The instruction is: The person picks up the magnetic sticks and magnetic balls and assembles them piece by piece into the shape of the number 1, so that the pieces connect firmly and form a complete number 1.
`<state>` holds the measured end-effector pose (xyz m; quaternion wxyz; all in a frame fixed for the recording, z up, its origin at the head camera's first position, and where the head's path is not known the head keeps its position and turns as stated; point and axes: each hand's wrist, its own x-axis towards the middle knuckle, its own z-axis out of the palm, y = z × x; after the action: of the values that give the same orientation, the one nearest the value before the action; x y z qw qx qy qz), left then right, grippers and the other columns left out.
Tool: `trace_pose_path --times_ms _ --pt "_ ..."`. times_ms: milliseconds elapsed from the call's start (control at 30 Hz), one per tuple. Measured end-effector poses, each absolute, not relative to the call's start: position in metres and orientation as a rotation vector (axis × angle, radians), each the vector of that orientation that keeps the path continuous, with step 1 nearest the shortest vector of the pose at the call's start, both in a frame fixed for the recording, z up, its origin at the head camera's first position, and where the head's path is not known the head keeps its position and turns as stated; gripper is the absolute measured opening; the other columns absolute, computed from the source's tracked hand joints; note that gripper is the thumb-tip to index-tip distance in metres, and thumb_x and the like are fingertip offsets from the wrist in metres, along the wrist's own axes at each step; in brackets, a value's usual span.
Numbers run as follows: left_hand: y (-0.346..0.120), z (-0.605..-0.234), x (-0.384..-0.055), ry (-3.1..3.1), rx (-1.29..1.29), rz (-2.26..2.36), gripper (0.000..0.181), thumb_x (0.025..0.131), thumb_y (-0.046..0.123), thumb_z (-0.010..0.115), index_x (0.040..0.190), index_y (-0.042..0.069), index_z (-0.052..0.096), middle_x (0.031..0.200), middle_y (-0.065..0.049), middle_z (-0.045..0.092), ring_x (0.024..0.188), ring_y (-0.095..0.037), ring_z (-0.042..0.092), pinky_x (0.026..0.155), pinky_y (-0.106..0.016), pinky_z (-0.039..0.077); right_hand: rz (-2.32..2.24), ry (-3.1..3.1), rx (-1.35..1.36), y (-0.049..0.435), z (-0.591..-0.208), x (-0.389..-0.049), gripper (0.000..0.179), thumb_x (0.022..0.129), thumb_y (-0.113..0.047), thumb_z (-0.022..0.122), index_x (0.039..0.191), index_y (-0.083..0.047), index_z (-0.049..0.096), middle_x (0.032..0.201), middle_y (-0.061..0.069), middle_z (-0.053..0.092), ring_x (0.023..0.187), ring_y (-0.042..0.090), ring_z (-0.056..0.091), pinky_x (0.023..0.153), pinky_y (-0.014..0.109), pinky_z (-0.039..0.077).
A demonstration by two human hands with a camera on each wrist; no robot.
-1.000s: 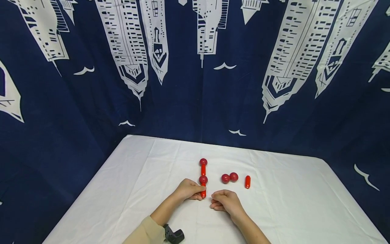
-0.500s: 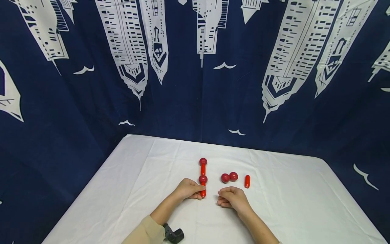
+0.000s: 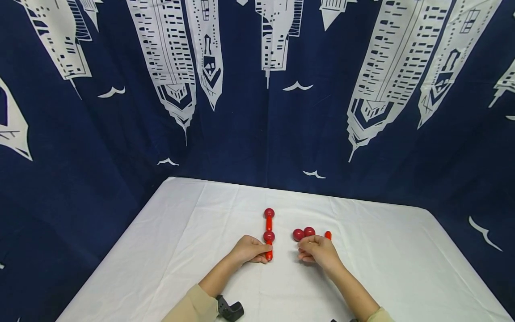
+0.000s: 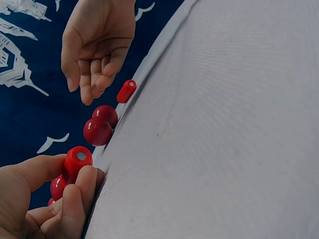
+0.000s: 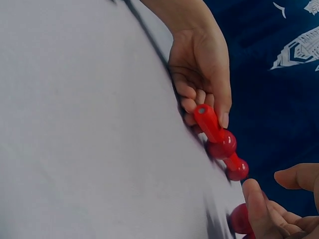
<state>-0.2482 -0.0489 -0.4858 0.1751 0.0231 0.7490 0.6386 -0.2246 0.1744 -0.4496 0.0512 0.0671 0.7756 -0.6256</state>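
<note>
My left hand [image 3: 248, 250] pinches the near red rod [image 3: 269, 256] between thumb and fingers. This rod joins a straight chain: a dark red ball [image 3: 269, 236], a second red rod [image 3: 269, 223], then another ball [image 3: 269, 213] at the far end. A round silvery spot [image 4: 81, 156] shows on the held rod's near end in the left wrist view. My right hand [image 3: 320, 252], holding nothing, hovers just in front of two touching dark red balls [image 3: 298, 235], fingers loosely bent and thumb apart. It partly hides a loose red rod [image 3: 328, 235] in the head view.
A white cloth [image 3: 193, 250] covers the table. Behind the table hangs a dark blue curtain [image 3: 241, 147] with white building prints. A black wrist device [image 3: 230, 310] sits at my left wrist, close to the tan sleeve [image 3: 193, 306].
My right hand has moved right and slightly away from me, from beside the chain to the two balls, now covering part of the loose rod. My left hand and the chain stay put.
</note>
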Motion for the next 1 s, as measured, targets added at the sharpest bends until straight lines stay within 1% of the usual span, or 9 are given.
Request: trace_pose_path --times_ms 300,400,500,600,733,800,867,933,1000 --pt "-0.050 -0.485 -0.248 2.111 0.066 1.809 0.025 0.088 0.017 0.073 0.075 -0.004 0.069 0.056 -0.003 0.063 0.048 -0.004 0.060 0.046 -0.010 0.045 -1.810 2.454 0.114 0.185 -0.434 -0.238 0.024 0.089 -0.005 0.066 0.103 0.012 0.059 0.081 0.013 0.068 0.066 0.020 0.068 0.060 0.027 0.057" --pt "-0.050 -0.487 -0.250 2.099 0.069 1.820 0.025 0.088 0.017 0.073 0.076 -0.004 0.069 0.057 -0.004 0.064 0.049 -0.004 0.061 0.047 -0.010 0.045 -1.763 2.503 0.068 0.189 -0.428 -0.245 0.027 0.088 -0.006 0.067 0.107 0.012 0.059 0.085 0.013 0.068 0.071 0.020 0.068 0.063 0.026 0.056" --pt "-0.050 -0.488 -0.250 2.102 0.073 1.820 0.025 0.088 0.018 0.073 0.077 -0.004 0.070 0.058 -0.005 0.065 0.049 -0.005 0.061 0.047 -0.010 0.046 -1.706 2.549 0.009 0.193 -0.423 -0.252 0.031 0.089 -0.007 0.066 0.110 0.014 0.058 0.089 0.015 0.069 0.076 0.022 0.068 0.068 0.028 0.057" --pt "-0.051 -0.489 -0.251 2.113 0.072 1.813 0.025 0.088 0.019 0.073 0.077 -0.004 0.070 0.058 -0.005 0.065 0.049 -0.005 0.061 0.047 -0.010 0.046 -1.649 2.596 -0.053 0.195 -0.421 -0.259 0.033 0.089 -0.008 0.066 0.112 0.014 0.058 0.091 0.014 0.070 0.079 0.024 0.068 0.071 0.032 0.057" --pt "-0.051 -0.489 -0.250 2.117 0.069 1.812 0.025 0.088 0.019 0.073 0.077 -0.004 0.070 0.058 -0.004 0.064 0.049 -0.005 0.061 0.047 -0.010 0.045 -1.576 2.703 -0.162 0.196 -0.427 -0.267 0.034 0.087 -0.010 0.068 0.113 0.011 0.061 0.092 0.010 0.070 0.082 0.022 0.066 0.069 0.028 0.054" --pt "-0.051 -0.489 -0.250 2.119 0.074 1.811 0.025 0.088 0.018 0.073 0.076 -0.003 0.070 0.057 -0.003 0.064 0.049 -0.004 0.060 0.047 -0.010 0.045 -1.533 2.767 -0.239 0.197 -0.433 -0.270 0.033 0.086 -0.010 0.070 0.112 0.009 0.063 0.094 0.010 0.069 0.084 0.021 0.066 0.068 0.026 0.054" --pt "-0.051 -0.489 -0.250 2.123 0.075 1.807 0.025 0.088 0.018 0.073 0.075 -0.003 0.070 0.056 -0.002 0.064 0.049 -0.003 0.059 0.047 -0.009 0.044 -1.459 2.839 -0.341 0.198 -0.439 -0.272 0.033 0.085 -0.010 0.072 0.113 0.008 0.064 0.096 0.012 0.069 0.087 0.023 0.065 0.073 0.029 0.055" --pt "-0.051 -0.489 -0.250 2.131 0.076 1.804 0.025 0.088 0.018 0.073 0.075 -0.003 0.070 0.056 -0.002 0.063 0.048 -0.003 0.059 0.047 -0.009 0.044 -1.367 2.903 -0.436 0.199 -0.443 -0.273 0.035 0.084 -0.010 0.074 0.113 0.006 0.065 0.099 0.014 0.069 0.091 0.027 0.065 0.079 0.037 0.055" --pt "-0.051 -0.489 -0.249 2.137 0.075 1.805 0.025 0.088 0.018 0.073 0.074 -0.003 0.069 0.056 -0.002 0.063 0.048 -0.003 0.058 0.046 -0.009 0.043 -1.255 2.962 -0.518 0.198 -0.447 -0.274 0.037 0.083 -0.012 0.076 0.114 0.005 0.065 0.103 0.015 0.069 0.097 0.031 0.064 0.086 0.044 0.052"
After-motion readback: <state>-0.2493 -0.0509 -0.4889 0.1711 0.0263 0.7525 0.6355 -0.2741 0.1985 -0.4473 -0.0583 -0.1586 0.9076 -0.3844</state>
